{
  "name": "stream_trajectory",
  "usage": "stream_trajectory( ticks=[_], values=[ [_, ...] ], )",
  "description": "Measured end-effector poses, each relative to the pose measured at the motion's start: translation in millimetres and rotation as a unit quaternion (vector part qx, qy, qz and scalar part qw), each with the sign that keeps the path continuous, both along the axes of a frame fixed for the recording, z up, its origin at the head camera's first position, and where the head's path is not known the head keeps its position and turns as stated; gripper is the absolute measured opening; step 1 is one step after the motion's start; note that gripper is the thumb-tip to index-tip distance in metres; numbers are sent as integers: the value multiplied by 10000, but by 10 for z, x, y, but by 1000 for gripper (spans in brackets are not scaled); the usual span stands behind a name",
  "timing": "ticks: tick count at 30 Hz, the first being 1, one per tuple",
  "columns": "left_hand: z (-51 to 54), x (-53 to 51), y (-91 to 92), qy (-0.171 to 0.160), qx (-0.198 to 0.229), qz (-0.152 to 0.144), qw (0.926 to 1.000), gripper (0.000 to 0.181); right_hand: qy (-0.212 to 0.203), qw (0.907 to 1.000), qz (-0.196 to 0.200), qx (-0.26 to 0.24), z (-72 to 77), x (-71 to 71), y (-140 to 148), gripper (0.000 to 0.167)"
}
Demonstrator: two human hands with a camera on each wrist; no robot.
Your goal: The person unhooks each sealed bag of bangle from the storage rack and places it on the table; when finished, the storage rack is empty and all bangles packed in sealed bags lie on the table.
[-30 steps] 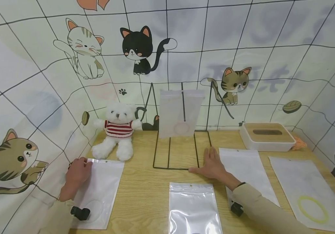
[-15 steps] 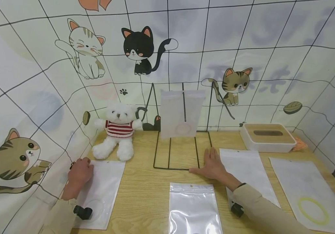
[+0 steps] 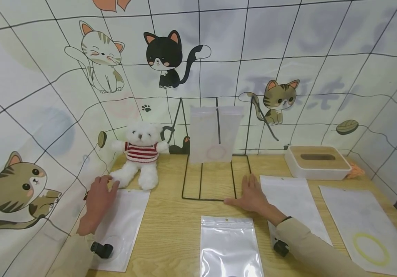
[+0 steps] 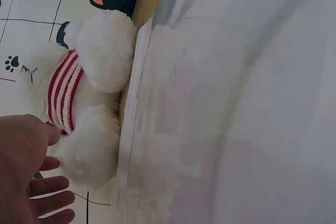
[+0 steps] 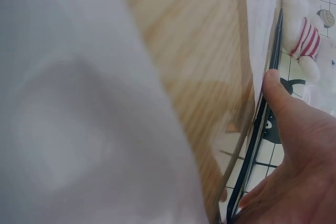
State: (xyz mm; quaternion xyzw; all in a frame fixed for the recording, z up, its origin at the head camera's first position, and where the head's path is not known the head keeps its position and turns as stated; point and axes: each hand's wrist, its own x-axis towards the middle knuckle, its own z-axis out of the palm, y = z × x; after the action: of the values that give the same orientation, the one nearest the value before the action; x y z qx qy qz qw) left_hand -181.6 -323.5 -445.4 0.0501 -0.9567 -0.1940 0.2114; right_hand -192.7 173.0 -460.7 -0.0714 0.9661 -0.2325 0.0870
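My left hand (image 3: 99,200) is over the top left corner of a flat white zip bag (image 3: 132,215) with a faint round shape inside. Its fingers reach toward the foot of a white teddy bear (image 3: 141,154) in a red-striped shirt, loosely spread with nothing between them in the left wrist view; whether they touch the bear I cannot tell. At the front right corner of a black wire rack (image 3: 205,199), my right hand (image 3: 248,195) lies with straight fingers, its thumb at the front bar. From the rack's middle hook hangs a white zip bag (image 3: 203,132) showing a faint pink ring.
A shiny zip bag (image 3: 229,246) lies at the front middle. Beside my right forearm is another white bag (image 3: 288,194), and further right one with a yellow ring (image 3: 351,215). A white tissue box (image 3: 316,173) with a wooden lid stands at the back right.
My left hand has moved right and away from me, off the bag's left edge toward the bear's foot, its fingers now looser. The right hand and rack stay put.
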Motion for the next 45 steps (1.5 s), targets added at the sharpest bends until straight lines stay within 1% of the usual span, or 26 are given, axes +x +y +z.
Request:
stream_trajectory(
  ticks=[3, 5, 6, 8, 10, 13, 14, 16, 17, 18, 20, 23, 24, 26, 28, 29, 31, 34, 38, 40, 41, 42, 43, 45],
  values=[
    [26, -48, 126, 746, -39, -146, 9971, 34, -7, 10000, 2, -5, -8, 2, 3, 131],
    [59, -78, 225, 1195, -31, -290, 9924, 32, -20, 10000, 19, 4, -13, 1, 6, 131],
    [83, -91, 279, 1362, 46, -404, 9898, 31, -32, 10000, 27, 6, -13, 0, 8, 132],
    [139, -123, 400, 1579, 203, -728, 9846, 30, -54, 10000, 37, 23, -9, -6, 17, 132],
    [195, -165, 538, 1623, 364, -1067, 9803, 34, -55, 10000, 25, 57, -5, -16, 33, 132],
    [285, -228, 759, 1452, 671, -1457, 9763, 44, -24, 10000, 14, 78, 1, -38, 59, 131],
    [315, -248, 833, 1326, 799, -1562, 9755, 48, -8, 10000, 12, 75, 2, -46, 66, 131],
    [376, -282, 977, 963, 1109, -1756, 9735, 55, -9, 10000, 26, 48, -3, -57, 74, 131],
    [407, -303, 1047, 791, 1299, -1872, 9705, 58, -13, 10000, 29, 30, -8, -60, 75, 132],
    [442, -319, 1116, 603, 1521, -1990, 9662, 61, -24, 10000, 27, 15, -14, -62, 76, 132],
    [515, -352, 1251, 266, 1995, -2235, 9537, 62, -48, 10000, 25, -6, -27, -60, 74, 132],
    [619, -423, 1443, 16, 2551, -2557, 9325, 61, -56, 10000, 24, -36, -34, -51, 63, 132],
    [654, -448, 1502, -49, 2658, -2641, 9271, 59, -45, 10000, 27, -51, -33, -48, 59, 132],
    [698, -527, 1618, -130, 2700, -2729, 9233, 58, -20, 10000, 32, -49, -26, -40, 50, 131],
    [727, -608, 1723, -211, 2635, -2750, 9244, 58, -2, 10000, 33, -29, -17, -32, 43, 130],
    [746, -647, 1774, -251, 2623, -2779, 9238, 59, 3, 10000, 30, -11, -14, -29, 41, 130],
    [775, -729, 1866, -251, 2566, -2775, 9255, 60, 17, 10000, 28, 25, -12, -25, 39, 130],
    [836, -821, 1980, -227, 2607, -2797, 9237, 61, 34, 10000, 41, 29, -14, -20, 39, 130],
    [937, -924, 2113, -352, 2786, -2774, 9188, 66, 23, 10000, 55, 18, -28, -21, 41, 131],
    [998, -971, 2182, -357, 2982, -2829, 9109, 67, 4, 10000, 54, 43, -44, -29, 44, 131],
    [1022, -1003, 2215, -319, 3119, -2867, 9053, 68, -7, 10000, 54, 47, -53, -32, 44, 132],
    [1055, -1029, 2252, -247, 3245, -2886, 9004, 68, -11, 10000, 58, 62, -60, -36, 43, 132],
    [1085, -1048, 2282, -159, 3323, -2878, 8981, 66, -12, 10000, 64, 67, -69, -41, 41, 132],
    [1146, -1081, 2332, 27, 3583, -2913, 8870, 63, -37, 9999, 71, 69, -79, -51, 32, 133]
  ],
)
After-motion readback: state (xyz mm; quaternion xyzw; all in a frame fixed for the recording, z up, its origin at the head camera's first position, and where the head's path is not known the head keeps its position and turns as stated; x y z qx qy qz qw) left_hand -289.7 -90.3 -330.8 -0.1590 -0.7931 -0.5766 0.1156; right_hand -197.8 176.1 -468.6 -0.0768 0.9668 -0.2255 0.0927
